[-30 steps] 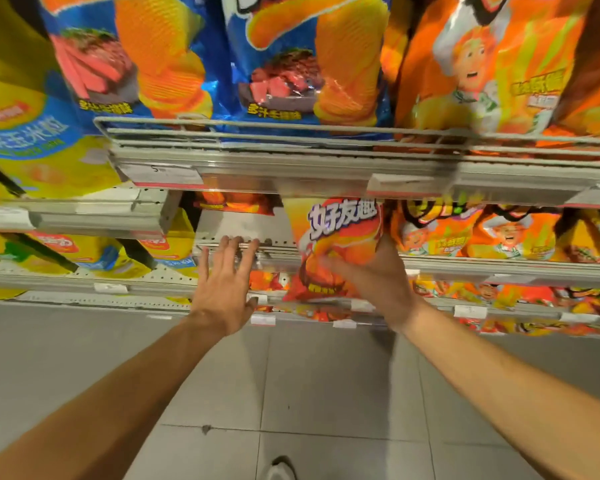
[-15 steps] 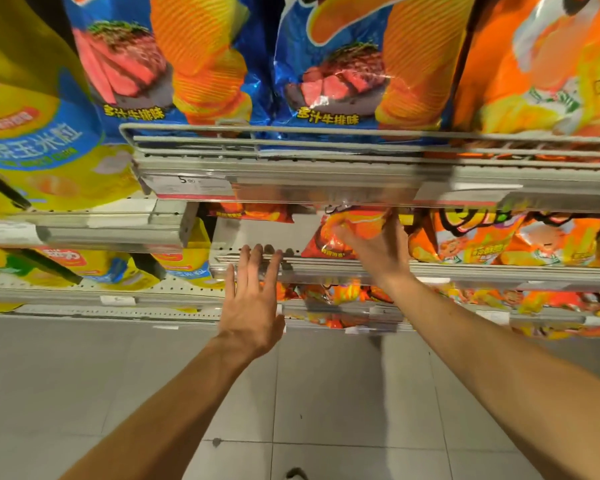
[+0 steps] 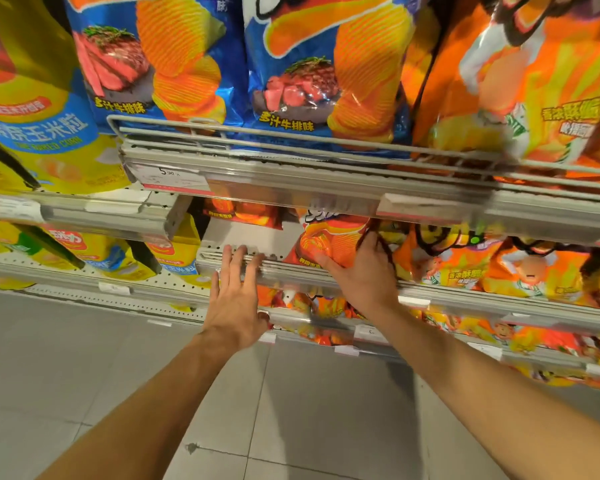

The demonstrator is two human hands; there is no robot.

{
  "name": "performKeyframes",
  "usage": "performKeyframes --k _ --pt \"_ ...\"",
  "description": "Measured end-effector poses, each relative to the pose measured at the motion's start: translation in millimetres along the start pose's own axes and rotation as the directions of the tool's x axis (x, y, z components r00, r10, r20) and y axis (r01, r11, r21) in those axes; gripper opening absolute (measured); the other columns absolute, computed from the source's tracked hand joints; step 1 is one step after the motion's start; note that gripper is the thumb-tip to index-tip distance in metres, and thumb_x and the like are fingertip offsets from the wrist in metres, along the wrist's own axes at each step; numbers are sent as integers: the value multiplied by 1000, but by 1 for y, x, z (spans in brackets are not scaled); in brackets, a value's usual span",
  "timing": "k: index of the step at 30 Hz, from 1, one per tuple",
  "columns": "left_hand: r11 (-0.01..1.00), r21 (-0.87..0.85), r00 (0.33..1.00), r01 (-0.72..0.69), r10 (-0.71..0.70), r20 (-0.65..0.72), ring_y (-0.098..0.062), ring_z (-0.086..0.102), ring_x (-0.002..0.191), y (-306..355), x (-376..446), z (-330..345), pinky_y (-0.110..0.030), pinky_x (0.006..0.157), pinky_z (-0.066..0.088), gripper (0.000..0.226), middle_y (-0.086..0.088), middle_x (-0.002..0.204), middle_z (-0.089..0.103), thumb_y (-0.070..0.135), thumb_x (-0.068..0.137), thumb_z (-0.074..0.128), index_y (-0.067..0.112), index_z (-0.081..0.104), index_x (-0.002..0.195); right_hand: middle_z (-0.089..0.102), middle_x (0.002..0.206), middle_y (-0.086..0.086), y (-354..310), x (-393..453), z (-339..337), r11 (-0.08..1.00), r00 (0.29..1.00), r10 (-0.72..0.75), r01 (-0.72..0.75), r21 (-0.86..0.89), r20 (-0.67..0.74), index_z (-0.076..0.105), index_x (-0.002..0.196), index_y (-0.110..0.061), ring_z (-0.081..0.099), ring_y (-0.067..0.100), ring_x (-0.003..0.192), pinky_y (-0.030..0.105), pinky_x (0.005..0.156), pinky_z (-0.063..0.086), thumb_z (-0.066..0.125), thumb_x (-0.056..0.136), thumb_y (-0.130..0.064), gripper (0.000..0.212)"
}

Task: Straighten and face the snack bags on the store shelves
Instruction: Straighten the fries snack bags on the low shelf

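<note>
A red-orange chip bag (image 3: pixel 329 240) stands upright on the middle shelf (image 3: pixel 291 276), behind its wire front rail. My right hand (image 3: pixel 364 278) grips the bag's lower right part, thumb across the front and fingers round its right edge. My left hand (image 3: pixel 236 306) is flat with straight fingers, the fingertips resting on the rail to the left of the bag. Between the hands the shelf floor is bare. A second red-orange bag (image 3: pixel 243 216) lies further back, half hidden under the upper shelf.
Orange chef-print bags (image 3: pixel 465 261) fill the middle shelf to the right. Blue steak-flavour bags (image 3: pixel 291 81) and a large orange bag (image 3: pixel 520 81) stand on the upper shelf. Yellow corn bags (image 3: pixel 32 133) are at the left. More bags sit on lower shelves above the grey tiled floor (image 3: pixel 118 375).
My right hand has carried the red-orange bag up from in front of the rail and set it on the middle shelf. The left hand has stayed at the rail. The view moved closer.
</note>
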State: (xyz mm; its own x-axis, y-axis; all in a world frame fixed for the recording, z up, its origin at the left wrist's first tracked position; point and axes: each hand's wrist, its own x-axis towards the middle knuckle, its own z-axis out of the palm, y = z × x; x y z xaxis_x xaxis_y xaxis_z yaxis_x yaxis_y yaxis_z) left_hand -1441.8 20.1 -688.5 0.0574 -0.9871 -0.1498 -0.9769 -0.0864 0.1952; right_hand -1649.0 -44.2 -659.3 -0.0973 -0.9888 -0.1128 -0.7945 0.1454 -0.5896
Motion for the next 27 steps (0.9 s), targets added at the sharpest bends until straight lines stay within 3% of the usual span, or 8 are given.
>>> performKeyframes --k 4,9,11,16,19,21,25,27 --pt "990 -133 992 46 -61 -110 -27 -20 151 11 2 8 -51 124 8 97 -8 165 -3 34 80 73 16 15 156 48 142 14 9 -5 -3 994 994 -105 106 21 -25 35 145 -7 52 35 128 43 102 46 67 84 -68 92" --pt "943 -334 929 -10 -114 -352 -26 -6 154 19 0 24 -48 124 12 90 -12 162 19 71 76 35 15 37 147 43 144 12 27 -14 1 961 966 -223 241 138 -133 32 152 -9 44 30 135 35 109 39 71 88 -52 86" --pt "938 -345 893 -22 -136 -428 -24 -4 154 22 1 36 -47 124 12 90 -9 162 19 77 80 33 17 38 147 45 138 9 35 -17 4 936 942 -289 315 157 -170 36 150 -12 44 26 131 28 107 35 73 89 -47 80" --pt "933 -354 759 -59 -189 -624 -25 5 153 30 15 68 -48 122 16 77 -9 160 24 70 89 46 14 43 142 53 128 2 57 -18 13 835 837 -396 499 231 -377 49 142 -12 50 17 122 16 103 32 77 87 -42 68" --pt "927 -364 669 -96 -211 -712 -27 9 153 35 26 85 -49 122 17 80 -10 160 26 69 87 40 12 43 143 52 132 -2 75 -17 16 757 815 -419 557 341 -401 50 139 -17 53 15 126 35 111 44 75 89 -41 61" --pt "904 -398 601 -156 -233 -765 -24 9 153 42 31 98 -48 123 15 81 -10 161 23 67 87 40 12 40 146 55 131 -5 87 -20 19 655 792 -429 604 454 -435 53 135 -19 57 11 123 37 109 48 76 88 -36 56" --pt "873 -366 450 -321 -199 -870 -25 19 150 70 37 137 -41 122 19 73 -10 159 23 55 92 46 5 37 145 64 124 -3 119 -26 33 480 704 -451 709 516 -549 62 124 -18 62 2 118 19 103 50 77 89 -21 38" --pt "845 -360 418 -395 -184 -890 -23 25 146 82 36 159 -32 121 19 68 -10 154 29 50 92 49 5 39 142 68 118 -3 139 -27 42 432 669 -431 742 513 -606 66 118 -17 65 5 113 16 97 51 76 90 -19 30"
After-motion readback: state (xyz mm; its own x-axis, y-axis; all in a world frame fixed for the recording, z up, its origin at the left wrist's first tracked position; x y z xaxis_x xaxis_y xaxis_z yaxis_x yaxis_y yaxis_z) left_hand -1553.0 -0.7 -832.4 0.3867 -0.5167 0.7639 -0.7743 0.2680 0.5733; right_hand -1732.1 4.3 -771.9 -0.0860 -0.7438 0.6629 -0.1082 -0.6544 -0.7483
